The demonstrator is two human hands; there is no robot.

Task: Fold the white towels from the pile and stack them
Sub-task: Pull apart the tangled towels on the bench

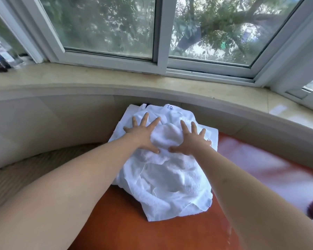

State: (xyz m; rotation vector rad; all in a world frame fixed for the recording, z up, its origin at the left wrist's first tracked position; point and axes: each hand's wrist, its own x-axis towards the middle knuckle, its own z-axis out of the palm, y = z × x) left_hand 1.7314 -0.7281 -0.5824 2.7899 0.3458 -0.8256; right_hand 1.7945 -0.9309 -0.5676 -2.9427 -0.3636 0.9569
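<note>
Below a wide window [152, 27], a rumpled pile of white towels [168, 170] lies on an orange-brown table [119, 222], its far end close to the stone sill [98, 78]. Both hands rest flat on the pile's far half, fingers spread and gripping nothing: left hand [143, 134], right hand [190, 138]. Flat towels [124, 121], perhaps already folded, lie beneath.

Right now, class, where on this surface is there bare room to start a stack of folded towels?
Bare orange tabletop lies near the viewer, between the forearms below the towel pile. It is crowded toward the windowsill: the pile fills that end, with the left hand and right hand pressing flat on it.
</note>
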